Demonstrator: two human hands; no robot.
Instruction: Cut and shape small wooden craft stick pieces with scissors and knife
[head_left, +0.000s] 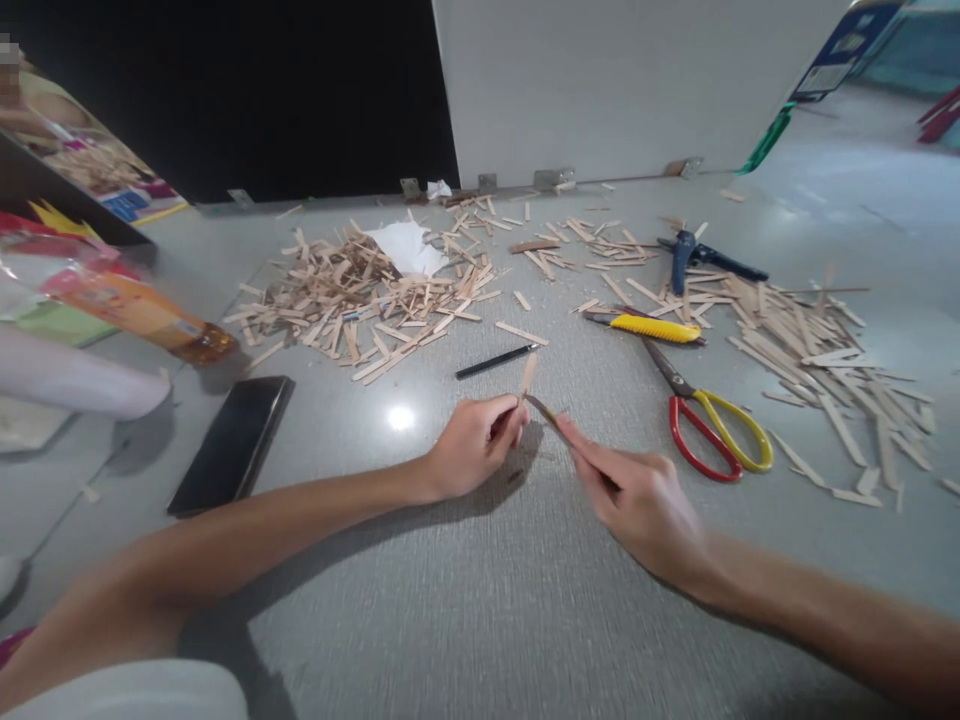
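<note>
My left hand (480, 443) is closed, pinching a small flat wooden stick (530, 372) that points up from the fingertips. In my right hand (637, 495) is a thin, dark, slightly curved file-like strip (547, 412), held between thumb and fingers. The strip's far end meets the wooden stick close to my left fingertips; whether it presses on it I cannot tell. Just beyond my hands a black pen-like stick (496, 361) lies on the grey surface (420, 620). Scissors (705, 410) with one red and one yellow handle lie right of my right hand.
A yellow utility knife (652, 327) and a dark blue clamp-like tool (682, 258) lie beyond the scissors. Cut wooden sticks form piles at left (322, 290) and right (840, 370). A black phone (232, 445) lies left, near a plastic bottle (202, 342). An upright panel (600, 90) stands behind.
</note>
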